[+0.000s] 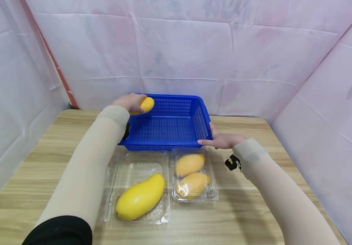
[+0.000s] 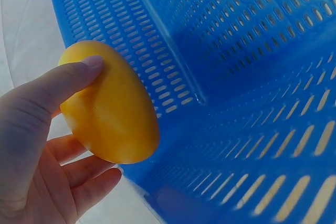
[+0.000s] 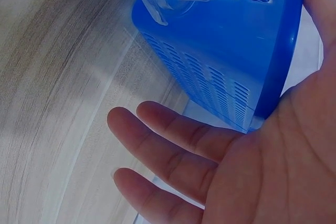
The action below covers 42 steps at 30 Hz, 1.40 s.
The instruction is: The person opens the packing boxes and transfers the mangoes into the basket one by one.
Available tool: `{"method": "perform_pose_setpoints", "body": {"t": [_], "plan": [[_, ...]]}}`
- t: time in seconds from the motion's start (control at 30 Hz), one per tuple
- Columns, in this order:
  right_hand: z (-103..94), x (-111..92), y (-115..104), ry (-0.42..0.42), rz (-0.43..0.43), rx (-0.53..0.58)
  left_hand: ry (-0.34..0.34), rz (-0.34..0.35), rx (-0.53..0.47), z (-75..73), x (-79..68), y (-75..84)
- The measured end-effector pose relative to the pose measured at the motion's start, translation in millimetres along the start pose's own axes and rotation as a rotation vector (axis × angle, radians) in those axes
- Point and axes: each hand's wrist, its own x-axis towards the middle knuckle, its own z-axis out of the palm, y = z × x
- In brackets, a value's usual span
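While the left hand (image 1: 129,101) curls thumb and fingers round a small, smooth yellow mango (image 1: 145,104), the fruit sits over the far left corner of the blue perforated plastic basket (image 1: 176,134), just inside its rim. In the left wrist view the thumb lies across the mango's upper face and the other fingers cup it from below, with the slotted basket wall close behind it. To my eye the fruit should go down onto the basket floor rather than be dropped, with the fingers opening only once it rests there; the skin looks soft enough to bruise.

At the basket's near right corner the right hand (image 1: 223,140) lies with straight fingers, palm against the corner wall and thumb up along the side, holding nothing. That flat contact looks like a steadying one, and it should stay, since the basket seems light enough to slide on the wooden table (image 1: 255,211).

Just in front of the basket lie two clear plastic clamshell trays: the left one (image 1: 139,187) carries a large yellow mango (image 1: 140,197), the right one (image 1: 194,178) two small mangoes (image 1: 191,173). Nothing lies inside the basket yet, so its floor is free. Pale fabric walls stand behind and to both sides.
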Motion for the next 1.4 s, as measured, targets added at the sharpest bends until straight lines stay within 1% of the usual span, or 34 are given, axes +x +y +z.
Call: {"method": "perform_pose_setpoints", "body": {"t": [0.17,0.33,0.47,0.6,0.7,0.8,1.0,1.13,1.23,1.3,1.4], "plan": [[0.8,-1.6,0.7,-0.003,0.003,0.001,-0.014,0.005,0.011,2.1,6.9,0.9],[2.1,-2.2,1.2,-0.011,0.001,0.009,-0.019,0.004,0.001,7.2,12.3,-0.5],[2.6,-3.3,-2.4,-0.009,0.000,0.021,-0.022,-0.007,-0.003,11.6,11.7,-2.2],[3.2,-4.4,-6.5,-0.008,0.000,0.027,-0.036,-0.027,0.004,16.2,7.5,-3.8],[3.4,-4.5,-7.4,-0.007,0.002,0.022,-0.050,-0.029,0.005,19.1,4.5,-4.6],[3.1,-3.3,-5.2,0.000,0.001,0.013,-0.060,-0.030,0.000,22.0,5.5,-5.4],[4.1,-3.0,-2.7,0.006,-0.001,0.014,-0.061,-0.078,-0.038,31.7,8.2,-5.6],[4.5,-2.9,-3.1,0.005,-0.003,0.016,-0.061,-0.068,-0.025,39.2,7.3,-7.3],[5.1,-2.1,-3.8,0.010,-0.019,0.016,-0.062,-0.074,-0.019,43.3,8.1,-10.4],[6.1,-2.2,-4.2,0.019,-0.027,0.012,-0.063,-0.086,-0.043,45.3,9.4,-12.3],[7.6,-5.1,-5.4,0.028,-0.025,0.002,-0.078,-0.083,-0.089,47.6,12.7,-14.0]]}}
